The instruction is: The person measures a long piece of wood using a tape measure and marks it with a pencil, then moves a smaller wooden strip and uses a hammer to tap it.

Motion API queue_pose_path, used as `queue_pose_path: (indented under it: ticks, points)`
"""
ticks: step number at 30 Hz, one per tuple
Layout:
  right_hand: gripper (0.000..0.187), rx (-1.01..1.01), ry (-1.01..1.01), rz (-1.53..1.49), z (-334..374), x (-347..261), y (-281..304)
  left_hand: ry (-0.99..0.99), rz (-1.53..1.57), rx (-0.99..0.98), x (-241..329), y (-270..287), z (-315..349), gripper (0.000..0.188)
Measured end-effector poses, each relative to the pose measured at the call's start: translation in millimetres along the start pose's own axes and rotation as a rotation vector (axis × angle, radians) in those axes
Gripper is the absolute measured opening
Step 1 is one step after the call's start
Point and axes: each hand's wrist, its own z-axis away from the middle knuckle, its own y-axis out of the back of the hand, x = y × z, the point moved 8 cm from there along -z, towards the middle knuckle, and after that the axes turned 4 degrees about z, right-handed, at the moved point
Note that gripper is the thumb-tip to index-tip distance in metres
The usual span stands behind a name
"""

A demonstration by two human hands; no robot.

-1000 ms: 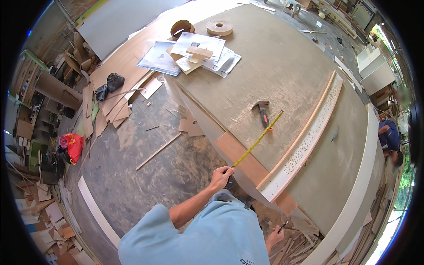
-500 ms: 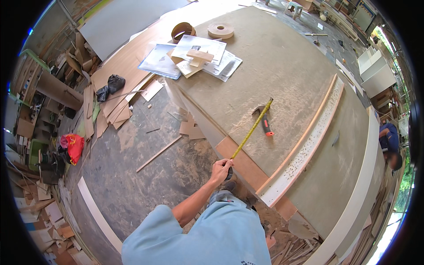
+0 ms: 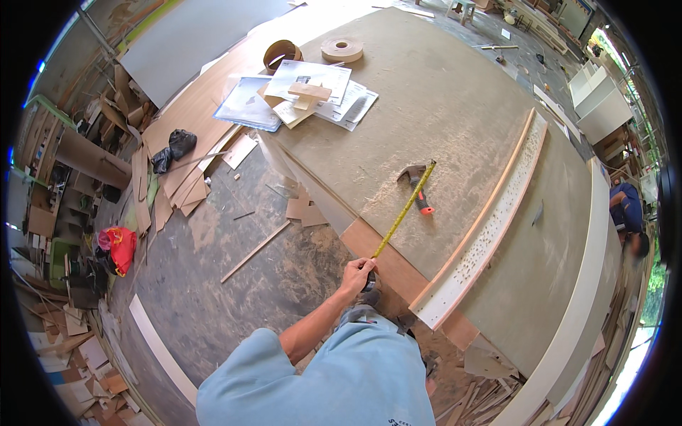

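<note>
My left hand (image 3: 357, 275) is closed around a tape measure, whose dark case (image 3: 369, 281) shows just below the fingers. Its yellow blade (image 3: 399, 226) runs out over the work table (image 3: 369, 163), with the free end close to the head of a claw hammer (image 3: 419, 190). This hammer, with a black and red handle, lies on the table. To its right rests a long curved strip (image 3: 474, 250), white and speckled on its inner face, with wood-coloured edges. My right hand does not show; at most a sliver of skin appears beside my blue shirt.
Papers (image 3: 312, 92) with small wood pieces lie at the table's far left, near tape rolls (image 3: 342, 50). A long pale board (image 3: 579, 298) stands along the right side. Wood offcuts (image 3: 186, 192) and a red bag (image 3: 122, 250) sit at left. Another person (image 3: 626, 213) crouches far right.
The tape's free end has come slightly lower and nearer the hammer head. My view has shifted a little, and the skin beside my shirt's right side shows less.
</note>
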Motion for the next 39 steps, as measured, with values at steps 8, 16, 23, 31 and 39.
queue_pose_path:
  ticks: [8, 16, 23, 31, 39]
  points:
    - [0.031, -0.011, -0.068, -0.073, 6, -36, 14, 0.037, -0.024, -0.009, 1, 0, 4, 0.034]
    - [0.034, -0.002, -0.090, -0.038, 10, -25, 10, 0.051, -0.027, -0.005, 1, -6, 16, 0.033]
    - [0.040, -0.037, -0.041, -0.031, 9, 9, -5, 0.073, -0.052, -0.017, -1, -7, 12, 0.035]
    - [0.045, -0.022, -0.015, 0.008, 6, 34, -22, 0.055, -0.043, -0.021, -6, -8, 8, 0.035]
    - [0.048, 0.015, 0.061, 0.085, -2, 63, -39, 0.076, -0.049, -0.009, 3, -9, 11, 0.036]
